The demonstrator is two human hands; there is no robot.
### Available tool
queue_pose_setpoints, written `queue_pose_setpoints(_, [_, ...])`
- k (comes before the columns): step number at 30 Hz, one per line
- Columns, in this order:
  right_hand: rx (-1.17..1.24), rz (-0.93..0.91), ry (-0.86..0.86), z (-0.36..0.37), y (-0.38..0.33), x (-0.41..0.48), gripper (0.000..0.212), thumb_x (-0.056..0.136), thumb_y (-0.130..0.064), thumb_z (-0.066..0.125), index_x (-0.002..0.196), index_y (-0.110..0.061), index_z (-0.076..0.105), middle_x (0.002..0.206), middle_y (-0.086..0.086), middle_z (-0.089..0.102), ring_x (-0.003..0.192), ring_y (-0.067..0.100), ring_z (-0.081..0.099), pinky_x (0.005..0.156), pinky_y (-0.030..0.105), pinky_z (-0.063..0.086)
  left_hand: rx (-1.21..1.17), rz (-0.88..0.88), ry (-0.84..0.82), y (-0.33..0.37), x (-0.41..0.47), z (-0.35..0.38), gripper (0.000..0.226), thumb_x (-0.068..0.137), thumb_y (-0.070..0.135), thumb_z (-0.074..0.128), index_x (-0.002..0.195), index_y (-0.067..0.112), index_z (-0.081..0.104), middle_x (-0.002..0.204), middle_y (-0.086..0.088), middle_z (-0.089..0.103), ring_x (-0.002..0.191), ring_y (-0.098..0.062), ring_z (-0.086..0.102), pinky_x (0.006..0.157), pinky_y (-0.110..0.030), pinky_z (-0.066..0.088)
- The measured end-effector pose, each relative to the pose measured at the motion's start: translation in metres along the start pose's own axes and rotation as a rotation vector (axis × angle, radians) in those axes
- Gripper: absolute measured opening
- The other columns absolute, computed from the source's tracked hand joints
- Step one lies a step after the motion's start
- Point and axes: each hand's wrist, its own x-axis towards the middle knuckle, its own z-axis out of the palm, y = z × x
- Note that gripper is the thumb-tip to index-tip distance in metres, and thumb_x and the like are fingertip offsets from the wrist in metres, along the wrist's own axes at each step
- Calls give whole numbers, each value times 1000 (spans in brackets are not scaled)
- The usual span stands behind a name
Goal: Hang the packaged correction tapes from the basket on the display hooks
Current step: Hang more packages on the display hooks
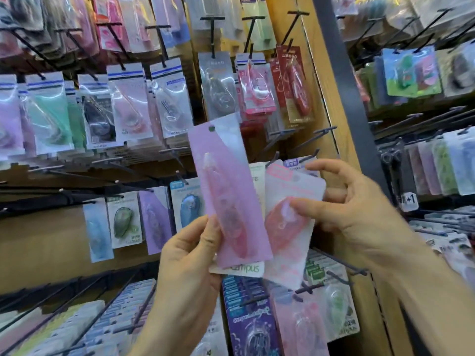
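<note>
Left hand (187,255): pinches tall lilac-pink plastic correction tape pack (228,191) by its lower edge, centre frame.
Right hand (359,214): pinches white card pack with coral tape (290,227), just right, overlapped.
Black wire hooks (318,132): behind, above.

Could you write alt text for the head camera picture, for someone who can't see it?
A person's left hand holds up a tall lilac-pink correction tape package, while the right hand pinches a white and pink package beside it. Behind them, display hooks carry rows of packaged correction tapes.
</note>
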Motion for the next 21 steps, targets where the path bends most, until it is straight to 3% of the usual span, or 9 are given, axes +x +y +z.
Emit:
queue_pose_setpoints(2, [289, 86, 108, 20, 21, -6, 43, 73, -16, 74, 114, -11, 62, 83, 8, 76, 64, 17, 70, 54, 29, 55, -21, 0, 44, -7, -3, 9, 25, 77, 18, 56, 75, 9, 80, 79, -10, 74, 66, -15, 70, 59, -25, 59])
queue_pose_setpoints(4, [343, 200, 57, 37, 33, -17, 38, 81, -26, 68, 117, -15, 62, 85, 5, 77, 69, 18, 72, 59, 33, 58, -38, -12, 86, -12, -5, 12, 25, 77, 17, 57, 80, 6, 79, 82, -12, 75, 68, -17, 71, 60, -27, 60])
queue_pose_setpoints(7, [144, 127, 56, 30, 31, -12, 25, 91, -21, 64, 116, -22, 63, 86, 2, 78, 72, 17, 74, 59, 26, 57, 64, -11, 183, -11, -2, -1, 22, 73, 22, 60, 75, 15, 81, 79, -10, 75, 64, -17, 70, 57, -28, 59])
queue_pose_setpoints(10, [-72, -38, 179, 13, 20, 18, 34, 92, -23, 67, 125, -31, 59, 96, -1, 77, 82, 16, 74, 62, 24, 57, 245, 21, 250, -6, 2, -18, 17, 66, 30, 65, 68, 23, 80, 76, -7, 76, 62, -12, 69, 59, -27, 55])
queue_pose_setpoints(12, [-165, -111, 208, 10, 20, 36, 44, 92, -24, 68, 130, -40, 52, 98, 0, 76, 80, 14, 74, 62, 29, 59, 308, 33, 272, -4, 3, -24, 17, 66, 27, 68, 67, 15, 79, 74, -7, 76, 59, -8, 68, 53, -17, 54])
queue_pose_setpoints(14, [-243, -144, 221, 9, 28, 51, 38, 93, -27, 68, 123, -46, 55, 95, -2, 76, 80, 15, 73, 69, 45, 61, 324, 28, 282, -2, 2, -25, 9, 72, 16, 70, 71, 10, 76, 72, -9, 76, 56, -7, 67, 51, -13, 52])
queue_pose_setpoints(16, [-288, -145, 225, 11, 35, 61, 23, 93, -32, 66, 111, -45, 63, 99, -5, 75, 91, 16, 71, 78, 49, 60, 347, 37, 271, -1, -1, -25, 12, 77, 8, 68, 68, 10, 76, 69, -9, 75, 53, -6, 66, 49, -12, 51])
queue_pose_setpoints(18, [-280, -152, 247, 13, 38, 68, 15, 94, -31, 64, 106, -40, 68, 111, -10, 71, 106, 12, 65, 87, 37, 57, 374, 53, 259, 1, -2, -25, 17, 73, 14, 69, 58, 16, 77, 64, -4, 74, 50, -3, 65, 47, -11, 48])
queue_pose_setpoints(21, [-276, -140, 286, 16, 38, 73, 14, 94, -31, 65, 106, -32, 72, 108, -15, 70, 108, 9, 62, 92, 35, 55, 380, 65, 232, 5, -1, -24, 14, 65, 24, 67, 56, 26, 77, 61, 0, 72, 50, -1, 63, 47, -11, 47])
